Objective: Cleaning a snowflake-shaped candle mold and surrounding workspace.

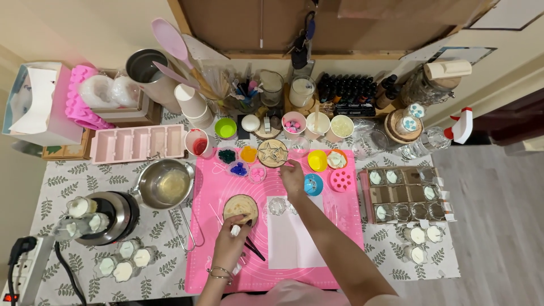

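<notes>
Mid-step, decorating: left hand [231, 241] pinching a small white piece, perhaps wax, just below wood disc [240, 207]; right hand [292, 176] reaching, fingers narrowed, toward star dish [272, 153] just ahead. Next: steady placement.

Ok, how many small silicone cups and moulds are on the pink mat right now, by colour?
Dark green cup: 1
Orange cups: 2
Blue cups: 2
Pink moulds: 2
Yellow cup: 1
Total: 8
</notes>
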